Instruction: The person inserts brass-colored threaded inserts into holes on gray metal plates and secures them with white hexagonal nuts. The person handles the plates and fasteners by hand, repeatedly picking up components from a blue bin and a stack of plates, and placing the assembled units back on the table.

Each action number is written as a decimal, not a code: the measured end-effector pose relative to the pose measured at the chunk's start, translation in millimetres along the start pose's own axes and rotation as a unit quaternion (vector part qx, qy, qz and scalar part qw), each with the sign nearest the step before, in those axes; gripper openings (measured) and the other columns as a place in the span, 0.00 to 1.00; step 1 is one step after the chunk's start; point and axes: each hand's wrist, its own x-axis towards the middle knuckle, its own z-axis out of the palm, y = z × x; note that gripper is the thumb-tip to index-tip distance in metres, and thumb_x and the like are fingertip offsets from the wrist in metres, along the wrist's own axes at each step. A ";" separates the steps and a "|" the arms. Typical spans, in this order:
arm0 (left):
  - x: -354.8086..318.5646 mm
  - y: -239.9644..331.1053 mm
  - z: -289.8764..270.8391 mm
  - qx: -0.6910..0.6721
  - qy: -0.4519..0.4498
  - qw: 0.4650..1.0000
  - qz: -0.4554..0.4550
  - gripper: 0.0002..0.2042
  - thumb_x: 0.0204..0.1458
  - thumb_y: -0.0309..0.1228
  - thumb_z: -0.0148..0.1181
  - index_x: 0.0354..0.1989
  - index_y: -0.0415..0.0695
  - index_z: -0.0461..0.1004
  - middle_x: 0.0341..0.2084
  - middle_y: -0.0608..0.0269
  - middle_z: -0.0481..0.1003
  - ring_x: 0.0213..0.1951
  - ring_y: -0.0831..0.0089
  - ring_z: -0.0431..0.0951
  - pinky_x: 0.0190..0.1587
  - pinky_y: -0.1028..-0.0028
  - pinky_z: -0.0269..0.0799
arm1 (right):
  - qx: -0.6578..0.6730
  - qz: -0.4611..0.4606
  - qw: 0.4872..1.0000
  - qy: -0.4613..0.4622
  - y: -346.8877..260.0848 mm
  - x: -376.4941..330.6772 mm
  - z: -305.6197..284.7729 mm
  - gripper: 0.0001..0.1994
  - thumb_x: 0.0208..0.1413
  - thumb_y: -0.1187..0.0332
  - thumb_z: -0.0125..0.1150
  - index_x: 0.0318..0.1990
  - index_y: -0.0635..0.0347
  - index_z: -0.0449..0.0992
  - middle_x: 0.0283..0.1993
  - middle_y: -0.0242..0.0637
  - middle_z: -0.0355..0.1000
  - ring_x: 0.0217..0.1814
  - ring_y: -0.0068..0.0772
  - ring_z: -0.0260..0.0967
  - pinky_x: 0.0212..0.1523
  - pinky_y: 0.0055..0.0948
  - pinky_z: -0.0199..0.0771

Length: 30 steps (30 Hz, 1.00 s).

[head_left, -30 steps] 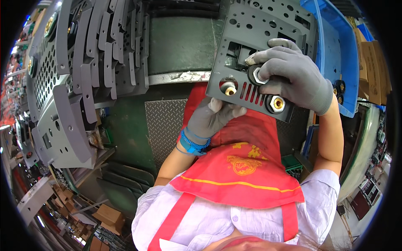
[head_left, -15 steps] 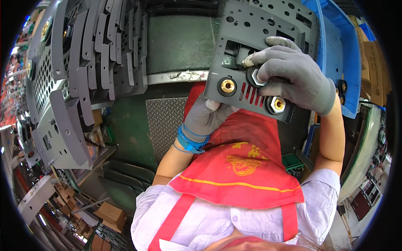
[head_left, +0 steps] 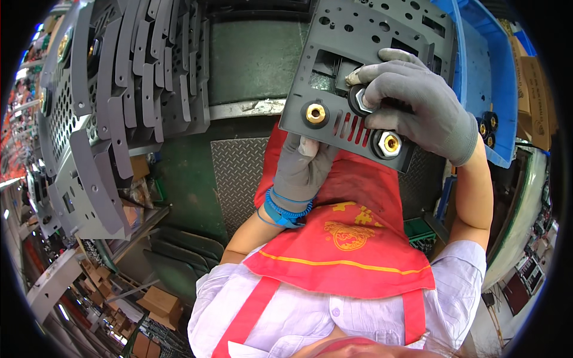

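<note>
A dark grey metal panel (head_left: 340,134) with round holes, slots and cut-outs lies tilted in front of me. Along its near part sit three fittings: one with a brass nut (head_left: 314,113) at the left, one with a silver hex nut (head_left: 389,144) at the right, and one between them. My right hand (head_left: 418,101), gloved in grey, has its fingers closed round the silver hex nut (head_left: 363,100) of the middle fitting. At the near left edge, my gloved left hand (head_left: 304,167) holds the panel from below, its fingertips partly hidden under it.
Several grey metal panels (head_left: 143,77) stand in a row at the left. On the right is a blue bin (head_left: 477,77) with several black-and-brass fittings (head_left: 490,122) in it. The green work surface (head_left: 253,59) lies behind, and cardboard boxes (head_left: 161,304) are at the lower left.
The panel has shifted slightly left. My left hand has moved a little to the right and farther under its near edge. My right hand stays at the middle nut.
</note>
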 end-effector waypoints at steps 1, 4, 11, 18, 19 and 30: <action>-0.5 0.0 2.6 0.006 0.000 1.000 0.010 0.25 0.58 0.35 0.62 0.62 0.42 0.64 0.60 0.59 0.68 0.62 0.65 0.68 0.66 0.61 0.65 | -0.004 0.003 1.000 -0.006 -0.5 0.1 -0.6 0.12 0.43 0.72 0.71 0.34 0.56 0.73 0.51 0.39 0.77 0.57 0.40 0.72 0.72 0.49 0.50; 2.0 7.8 9.9 0.042 0.020 0.999 0.018 0.27 0.60 0.42 0.59 0.63 0.39 0.63 0.60 0.57 0.67 0.63 0.65 0.67 0.67 0.61 0.64 | -0.020 0.001 1.000 0.009 -4.3 2.4 -4.5 0.13 0.41 0.75 0.71 0.34 0.59 0.73 0.50 0.40 0.77 0.56 0.41 0.73 0.68 0.45 0.59; 9.9 22.8 36.0 0.150 0.013 0.988 0.035 0.30 0.61 0.44 0.57 0.65 0.36 0.61 0.59 0.57 0.68 0.60 0.68 0.69 0.64 0.65 0.63 | 0.097 -0.054 0.992 0.060 -18.8 24.2 0.5 0.14 0.39 0.77 0.71 0.36 0.61 0.76 0.48 0.42 0.78 0.53 0.43 0.75 0.54 0.36 0.72; 10.6 25.2 46.0 0.091 0.049 0.994 0.046 0.20 0.61 0.35 0.57 0.58 0.38 0.69 0.51 0.62 0.74 0.53 0.72 0.73 0.61 0.66 0.66 | -0.050 -0.117 0.990 0.057 -22.1 32.4 7.3 0.17 0.43 0.71 0.71 0.44 0.57 0.78 0.54 0.40 0.74 0.55 0.45 0.72 0.54 0.40 0.71; 10.3 25.4 44.9 0.085 0.044 0.994 0.051 0.19 0.61 0.34 0.57 0.58 0.38 0.69 0.50 0.62 0.75 0.52 0.73 0.74 0.60 0.66 0.67 | -0.049 -0.126 0.989 0.066 -21.6 32.3 7.1 0.18 0.44 0.71 0.70 0.46 0.56 0.78 0.55 0.39 0.74 0.55 0.45 0.72 0.55 0.40 0.71; 8.4 26.4 46.8 0.084 0.056 0.995 0.020 0.19 0.62 0.35 0.57 0.57 0.39 0.69 0.48 0.63 0.75 0.49 0.75 0.74 0.56 0.70 0.70 | -0.133 -0.168 0.973 0.081 -25.0 29.9 17.3 0.16 0.47 0.72 0.66 0.46 0.58 0.76 0.54 0.36 0.75 0.55 0.41 0.72 0.62 0.43 0.68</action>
